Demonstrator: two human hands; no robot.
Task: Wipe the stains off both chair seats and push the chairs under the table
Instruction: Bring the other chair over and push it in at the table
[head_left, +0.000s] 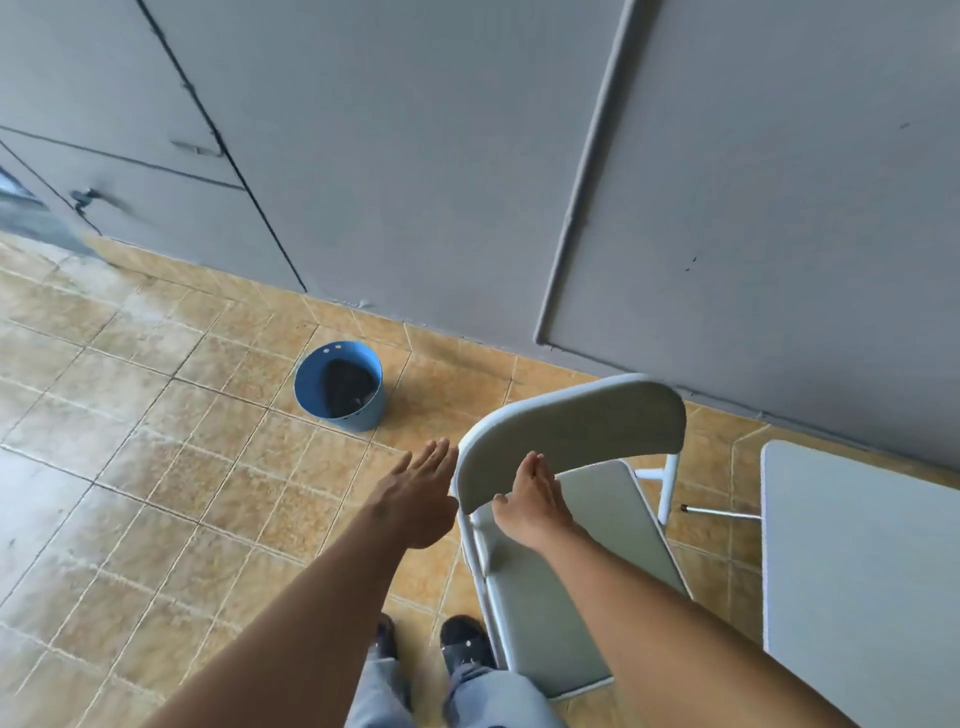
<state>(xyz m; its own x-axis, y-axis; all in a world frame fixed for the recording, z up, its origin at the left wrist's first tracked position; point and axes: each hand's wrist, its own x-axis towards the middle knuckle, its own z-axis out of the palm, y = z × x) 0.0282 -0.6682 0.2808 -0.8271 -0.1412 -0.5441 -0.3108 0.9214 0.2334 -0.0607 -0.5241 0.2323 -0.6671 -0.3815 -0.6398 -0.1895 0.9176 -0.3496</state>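
Observation:
A white folding chair stands right of centre, its grey backrest (576, 436) towards the wall and its grey seat (597, 587) below my right arm. My right hand (535, 504) lies flat against the front of the backrest, fingers straight and together, thumb at the lower edge. My left hand (415, 493) is open, fingers stretched out, just left of the backrest's left edge and apart from it. Neither hand holds anything. The corner of a white table (862, 561) shows at the right. No stain is visible on the seat part I can see.
A blue bucket (340, 387) with a dark cloth inside stands on the tan tiled floor near the grey wall, left of the chair. A thin white table leg (722, 513) runs behind the chair. My feet in dark shoes (465, 644) stand beside the chair's left leg.

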